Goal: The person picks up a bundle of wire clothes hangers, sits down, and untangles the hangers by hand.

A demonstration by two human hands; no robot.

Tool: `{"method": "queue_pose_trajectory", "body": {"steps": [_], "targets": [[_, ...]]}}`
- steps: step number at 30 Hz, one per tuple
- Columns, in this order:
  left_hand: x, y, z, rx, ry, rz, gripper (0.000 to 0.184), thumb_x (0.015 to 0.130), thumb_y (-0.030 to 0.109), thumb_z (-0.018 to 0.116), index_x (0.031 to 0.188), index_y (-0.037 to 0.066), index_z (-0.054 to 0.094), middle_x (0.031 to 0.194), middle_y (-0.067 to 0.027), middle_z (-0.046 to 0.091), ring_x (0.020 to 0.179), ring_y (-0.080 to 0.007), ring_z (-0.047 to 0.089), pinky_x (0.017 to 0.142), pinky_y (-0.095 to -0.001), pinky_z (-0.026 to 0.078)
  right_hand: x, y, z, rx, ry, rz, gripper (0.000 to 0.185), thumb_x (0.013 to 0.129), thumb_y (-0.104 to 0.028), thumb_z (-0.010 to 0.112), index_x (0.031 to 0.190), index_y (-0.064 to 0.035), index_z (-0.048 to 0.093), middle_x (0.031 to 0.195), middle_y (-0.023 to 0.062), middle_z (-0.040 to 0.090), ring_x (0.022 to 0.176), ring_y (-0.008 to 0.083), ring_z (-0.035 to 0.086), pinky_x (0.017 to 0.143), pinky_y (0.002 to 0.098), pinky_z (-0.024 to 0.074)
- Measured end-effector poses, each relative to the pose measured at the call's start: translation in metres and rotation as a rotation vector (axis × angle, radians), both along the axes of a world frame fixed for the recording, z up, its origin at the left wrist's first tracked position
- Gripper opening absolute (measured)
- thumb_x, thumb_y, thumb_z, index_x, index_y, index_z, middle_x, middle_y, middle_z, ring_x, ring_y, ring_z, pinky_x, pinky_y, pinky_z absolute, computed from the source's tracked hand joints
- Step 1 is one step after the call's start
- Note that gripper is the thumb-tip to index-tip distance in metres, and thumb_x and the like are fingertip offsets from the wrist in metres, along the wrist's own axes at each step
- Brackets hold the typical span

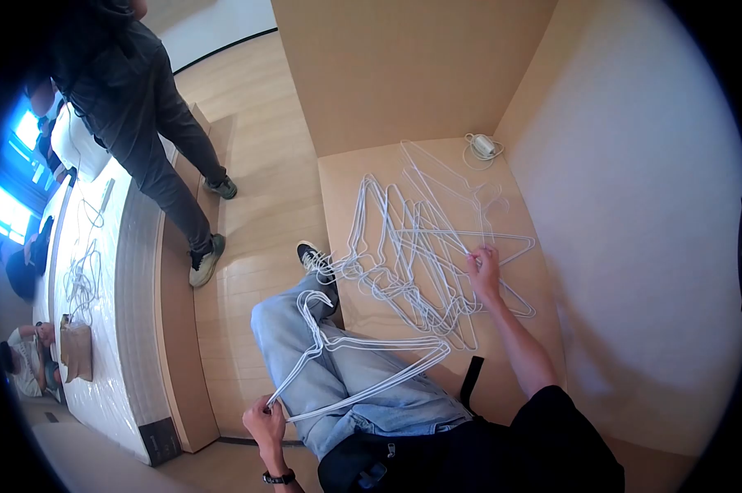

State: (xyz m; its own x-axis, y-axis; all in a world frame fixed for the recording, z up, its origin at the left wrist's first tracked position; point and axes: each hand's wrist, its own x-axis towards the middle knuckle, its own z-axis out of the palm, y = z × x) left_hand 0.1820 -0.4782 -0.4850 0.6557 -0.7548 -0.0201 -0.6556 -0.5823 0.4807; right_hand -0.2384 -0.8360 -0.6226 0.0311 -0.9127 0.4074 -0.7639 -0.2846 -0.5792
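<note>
Our left hand (265, 423) grips a bundle of white wire hangers (387, 343) over our pale blue jeans (346, 378), while our right hand (485, 269) pinches wire at the edge of a tangled white hanger heap (399, 287) on a tan platform (519, 193). A brown paper bag (76, 353), contents indistinct, sits on a plastic-wrapped white mattress (112, 378).

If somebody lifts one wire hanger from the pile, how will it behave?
Probably light: it looks thin. Likely rather stiff: the wire hangers in the left hand hold triangular outlines. It may snag, since hangers in the pile overlap.
</note>
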Motion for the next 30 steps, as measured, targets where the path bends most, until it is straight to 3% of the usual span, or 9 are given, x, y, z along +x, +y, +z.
{"method": "queue_pose_trajectory", "body": {"steps": [2, 4, 5, 7, 11, 13, 16, 19, 30], "targets": [[0.001, 0.001, -0.001, -0.001, -0.002, -0.001, 0.017, 0.075, 0.009, 0.062, 0.086, 0.003, 0.072, 0.065, -0.0181, 0.06, 0.052, -0.0287, 0.057, 0.054, -0.0365, 0.045, 0.003, 0.004, 0.008, -0.107, 0.011, -0.013, 0.012, 0.086, -0.013, 0.067, 0.088, -0.0034, 0.06, 0.115, 0.019, 0.054, 0.097, 0.0292, 0.058, 0.08, 0.0373, 0.048], [0.0, 0.001, -0.001, -0.038, 0.007, -0.01, 0.017, 0.075, 0.009, 0.061, 0.086, 0.003, 0.072, 0.061, -0.0169, 0.057, 0.05, -0.0264, 0.055, 0.052, -0.0353, 0.043, 0.002, 0.011, 0.023, -0.007, -0.067, 0.049, 0.01, 0.086, -0.01, 0.067, 0.089, -0.0035, 0.06, 0.124, 0.0188, 0.052, 0.073, 0.0185, 0.055, 0.065, 0.0305, 0.0466], [0.0, 0.001, 0.0, -0.035, 0.005, -0.005, 0.017, 0.075, 0.009, 0.061, 0.086, 0.003, 0.072, 0.061, -0.0169, 0.057, 0.05, -0.0264, 0.055, 0.052, -0.0353, 0.043, 0.006, 0.017, 0.039, -0.004, -0.068, 0.054, 0.01, 0.086, -0.01, 0.067, 0.089, -0.0035, 0.06, 0.124, 0.0188, 0.052, 0.073, 0.0185, 0.055, 0.065, 0.0305, 0.0466], [0.003, 0.001, 0.002, -0.06, 0.015, -0.065, 0.019, 0.076, 0.009, 0.06, 0.089, 0.004, 0.073, 0.055, -0.0131, 0.049, 0.046, -0.0209, 0.049, 0.049, -0.0323, 0.04, 0.02, 0.035, 0.078, 0.236, -0.188, 0.131, 0.012, 0.085, -0.012, 0.069, 0.087, -0.0037, 0.06, 0.128, 0.0213, 0.052, 0.093, 0.0272, 0.061, 0.08, 0.0353, 0.0499], [0.006, 0.005, 0.01, -0.084, 0.106, -0.065, 0.022, 0.077, 0.01, 0.059, 0.094, 0.005, 0.072, 0.053, -0.0088, 0.042, 0.046, -0.0163, 0.044, 0.049, -0.0298, 0.037, 0.039, 0.068, 0.116, 0.239, -0.18, 0.346, 0.012, 0.084, -0.012, 0.071, 0.085, -0.0034, 0.062, 0.134, 0.0187, 0.05, 0.083, 0.0222, 0.062, 0.073, 0.0312, 0.0506], [0.01, 0.008, 0.003, -0.185, 0.178, -0.084, 0.025, 0.078, 0.011, 0.058, 0.098, 0.005, 0.072, 0.053, -0.0072, 0.04, 0.047, -0.0146, 0.042, 0.049, -0.0294, 0.035, 0.051, 0.084, 0.132, 0.036, -0.043, 0.581, 0.013, 0.077, -0.003, 0.075, 0.083, -0.0031, 0.063, 0.132, 0.0167, 0.052, 0.074, 0.0175, 0.057, 0.065, 0.0288, 0.0469], [0.012, 0.009, 0.004, -0.194, 0.213, -0.07, 0.024, 0.084, 0.013, 0.056, 0.1, 0.005, 0.071, 0.053, -0.0076, 0.04, 0.048, -0.0151, 0.042, 0.049, -0.0305, 0.034, 0.065, 0.11, 0.141, 0.204, -0.097, 0.716, 0.015, 0.076, -0.008, 0.077, 0.083, -0.0028, 0.064, 0.133, 0.0157, 0.052, 0.081, 0.0214, 0.061, 0.068, 0.0301, 0.0507], [0.012, 0.01, 0.003, -0.206, 0.215, -0.075, 0.023, 0.089, 0.016, 0.055, 0.101, 0.005, 0.071, 0.053, -0.0079, 0.041, 0.048, -0.0152, 0.042, 0.049, -0.0307, 0.033, 0.077, 0.126, 0.149, 0.167, -0.053, 0.843, 0.017, 0.074, -0.007, 0.079, 0.082, -0.0032, 0.065, 0.131, 0.0142, 0.053, 0.08, 0.0207, 0.061, 0.067, 0.0297, 0.0506], [0.01, 0.006, 0.002, -0.2, 0.2, -0.036, 0.022, 0.093, 0.018, 0.055, 0.098, 0.004, 0.072, 0.052, -0.0077, 0.043, 0.046, -0.0134, 0.041, 0.046, -0.0303, 0.033, 0.072, 0.142, 0.136, 0.325, -0.105, 0.787, 0.012, 0.075, -0.008, 0.077, 0.082, -0.005, 0.068, 0.128, 0.0129, 0.054, 0.079, 0.0228, 0.059, 0.073, 0.0329, 0.0496]]}}
